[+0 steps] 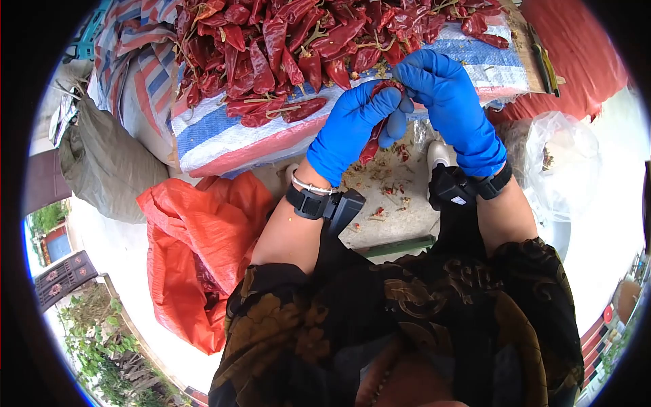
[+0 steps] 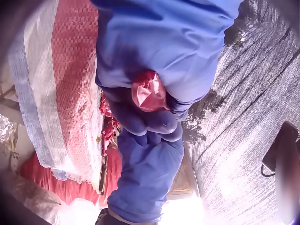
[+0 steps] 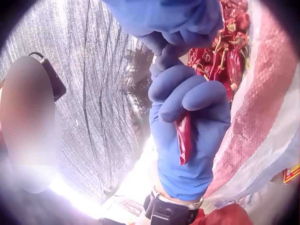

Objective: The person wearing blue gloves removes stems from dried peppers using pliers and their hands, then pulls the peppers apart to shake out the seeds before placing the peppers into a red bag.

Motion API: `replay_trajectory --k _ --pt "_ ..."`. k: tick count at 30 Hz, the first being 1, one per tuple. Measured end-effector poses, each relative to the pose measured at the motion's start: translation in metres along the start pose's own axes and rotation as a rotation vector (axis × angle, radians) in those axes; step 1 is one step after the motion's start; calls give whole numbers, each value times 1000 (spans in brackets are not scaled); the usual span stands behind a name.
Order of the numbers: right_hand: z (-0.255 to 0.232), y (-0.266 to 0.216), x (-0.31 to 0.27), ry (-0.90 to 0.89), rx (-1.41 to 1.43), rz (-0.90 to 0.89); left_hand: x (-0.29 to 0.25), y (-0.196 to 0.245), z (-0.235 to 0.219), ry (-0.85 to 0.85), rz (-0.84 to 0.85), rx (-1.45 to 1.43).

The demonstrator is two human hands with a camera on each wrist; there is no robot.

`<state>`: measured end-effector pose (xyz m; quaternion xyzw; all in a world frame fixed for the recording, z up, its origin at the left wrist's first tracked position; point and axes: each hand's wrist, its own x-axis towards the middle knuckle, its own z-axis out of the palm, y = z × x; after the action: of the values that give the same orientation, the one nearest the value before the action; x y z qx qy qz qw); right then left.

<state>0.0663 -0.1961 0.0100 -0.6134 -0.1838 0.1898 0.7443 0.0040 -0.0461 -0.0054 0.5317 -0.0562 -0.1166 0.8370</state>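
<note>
In the head view my blue-gloved left hand (image 1: 356, 125) grips a dried red chili pepper (image 1: 371, 148), whose tip pokes out below the fingers. The same pepper (image 2: 149, 91) shows its shiny tip under the glove in the left wrist view, and in the right wrist view the pepper (image 3: 184, 140) lies along the palm. My right hand (image 1: 447, 102), also gloved in blue, pinches at the pepper's upper end with its fingertips against the left hand's. The stem is hidden among the fingers. A big heap of dried red chilies (image 1: 285, 51) lies just beyond both hands.
The heap rests on a striped woven sheet (image 1: 224, 146). An open orange sack (image 1: 183, 230) stands at left, a grey sack (image 1: 108, 156) behind it. Red sacking (image 1: 576, 54) and a clear plastic bag (image 1: 563, 156) are at right. Stem scraps (image 1: 386, 197) litter the ground.
</note>
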Motion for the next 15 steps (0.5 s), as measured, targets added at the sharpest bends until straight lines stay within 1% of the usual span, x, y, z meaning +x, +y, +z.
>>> replay_trajectory --k 1,2,4,8,10,11,13,14,15 --pt "1 1 1 2 -27 -48 0 0 -1 -10 1 -35" --pt "2 -1 1 -1 -26 -49 -1 1 -2 -8 3 -33" --pt "5 -10 0 -21 20 -42 -4 2 -3 -39 12 -201" --pt "2 -9 0 -94 26 -82 -5 1 -4 -37 29 -244" --pt "-2 -2 1 -23 -218 -113 -6 3 -1 -12 -12 -178" --pt "-4 -3 1 -22 -217 -113 -6 3 -1 -12 -12 -179" --pt "-4 -16 2 -37 -289 -81 -9 2 -3 -85 -45 -177" --pt "-3 -19 1 -35 -289 -80 -9 0 -4 -86 -47 -178" --pt "0 -21 0 -130 -188 -51 -9 -2 -6 -144 -77 -228"
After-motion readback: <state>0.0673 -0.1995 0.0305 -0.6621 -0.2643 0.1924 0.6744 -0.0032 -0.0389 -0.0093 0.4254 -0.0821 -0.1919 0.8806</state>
